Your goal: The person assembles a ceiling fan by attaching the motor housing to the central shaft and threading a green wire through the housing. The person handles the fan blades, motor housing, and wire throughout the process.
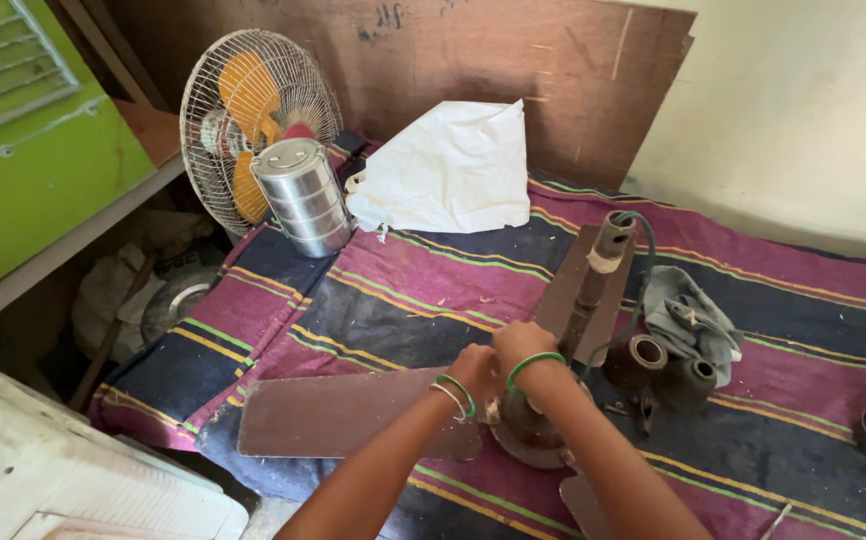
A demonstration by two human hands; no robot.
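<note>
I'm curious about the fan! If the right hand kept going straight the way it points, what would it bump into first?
Probably the fan's brown down rod, right past the right hand. Depth is hard to judge; the hand may already touch it.

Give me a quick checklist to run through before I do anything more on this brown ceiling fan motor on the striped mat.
1. Both hands on the work: ok. Left hand and right hand are together at the top of the brown ceiling fan motor hub.
2. Grip on a small part: cannot tell, the fingers are hidden.
3. Fan lying supported: ok. The flat brown blade rests on the striped purple and blue mat.
4. Loose dark metal cups: ok, apart from the hands, on the right.
5. Grey cloth within reach: ok.
6. Stacked steel lunch container out of the way: ok, upright at the mat's far edge.
</note>
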